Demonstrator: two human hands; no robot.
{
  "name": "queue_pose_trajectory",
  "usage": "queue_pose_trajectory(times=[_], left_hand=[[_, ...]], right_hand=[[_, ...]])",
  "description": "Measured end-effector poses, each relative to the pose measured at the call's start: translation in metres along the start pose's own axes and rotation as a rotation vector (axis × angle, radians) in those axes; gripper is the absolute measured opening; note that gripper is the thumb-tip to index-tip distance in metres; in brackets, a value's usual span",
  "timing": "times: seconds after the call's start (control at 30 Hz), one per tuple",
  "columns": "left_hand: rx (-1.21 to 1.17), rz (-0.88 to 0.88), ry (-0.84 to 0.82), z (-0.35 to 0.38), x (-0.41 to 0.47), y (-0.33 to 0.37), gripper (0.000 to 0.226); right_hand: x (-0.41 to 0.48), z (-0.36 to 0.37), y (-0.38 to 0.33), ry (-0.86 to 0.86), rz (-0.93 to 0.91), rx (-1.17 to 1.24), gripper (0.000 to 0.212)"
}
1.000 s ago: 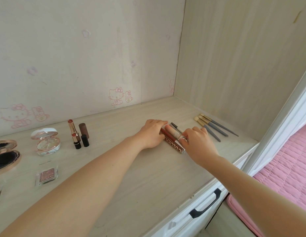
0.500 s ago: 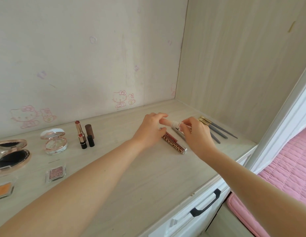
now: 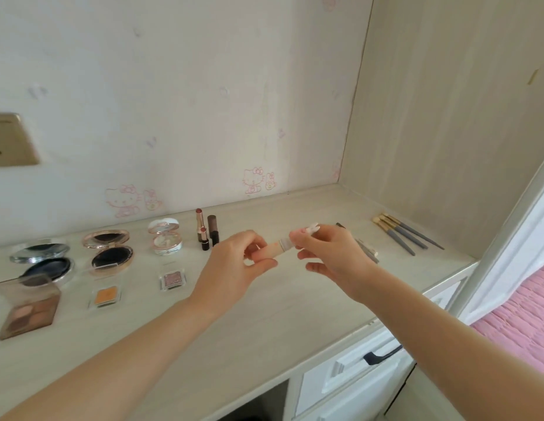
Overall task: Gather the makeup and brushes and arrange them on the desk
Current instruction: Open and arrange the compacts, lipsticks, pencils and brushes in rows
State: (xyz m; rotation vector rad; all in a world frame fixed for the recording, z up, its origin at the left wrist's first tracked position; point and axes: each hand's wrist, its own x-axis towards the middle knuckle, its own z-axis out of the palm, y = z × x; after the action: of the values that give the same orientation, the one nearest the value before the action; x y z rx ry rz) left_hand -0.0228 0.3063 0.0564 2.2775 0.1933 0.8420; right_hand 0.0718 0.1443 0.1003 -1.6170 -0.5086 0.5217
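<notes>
A small peach makeup tube (image 3: 273, 248) is held above the desk (image 3: 264, 323) between both hands. My left hand (image 3: 234, 262) pinches its body. My right hand (image 3: 331, 256) grips its cap end. Three grey-handled brushes (image 3: 404, 233) lie at the far right. Two open lipsticks with their caps (image 3: 207, 230) stand near the wall. A white round compact (image 3: 165, 238), a rose-gold compact (image 3: 109, 253) and a silver compact (image 3: 44, 261) lie open on the left. In front of them sit a brown eyeshadow palette (image 3: 29, 311), an orange pan (image 3: 105, 296) and a pink glitter pan (image 3: 173, 279).
More slim tubes or pencils (image 3: 366, 247) lie behind my right hand, partly hidden. The wall and a wood side panel (image 3: 447, 117) enclose the desk's back and right. A drawer with a black handle (image 3: 383, 355) is below; a pink bed (image 3: 523, 314) is at right.
Both hands lifted the peach tube off the group of tubes on the desk and brought it up between them. The camera swung left, bringing more compacts and palettes into view.
</notes>
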Motion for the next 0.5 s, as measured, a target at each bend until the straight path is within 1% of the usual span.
queue_pose_trajectory(times=[0.07,0.2,0.4,0.5], left_hand=[[0.002,-0.038,0.005,-0.017,-0.019,-0.003,0.029],[0.047,-0.098,0.016,-0.049,-0.054,-0.009,0.026],[0.095,-0.177,-0.017,-0.087,-0.094,-0.024,0.023],[0.106,-0.224,-0.034,-0.103,-0.108,-0.030,0.018]], right_hand=[[-0.011,0.018,0.001,-0.045,0.002,0.024,0.020],[-0.026,0.054,0.010,-0.119,0.008,0.061,0.017],[-0.035,0.100,0.019,-0.188,0.013,-0.016,0.017],[-0.038,0.118,0.022,-0.222,0.010,-0.041,0.016]])
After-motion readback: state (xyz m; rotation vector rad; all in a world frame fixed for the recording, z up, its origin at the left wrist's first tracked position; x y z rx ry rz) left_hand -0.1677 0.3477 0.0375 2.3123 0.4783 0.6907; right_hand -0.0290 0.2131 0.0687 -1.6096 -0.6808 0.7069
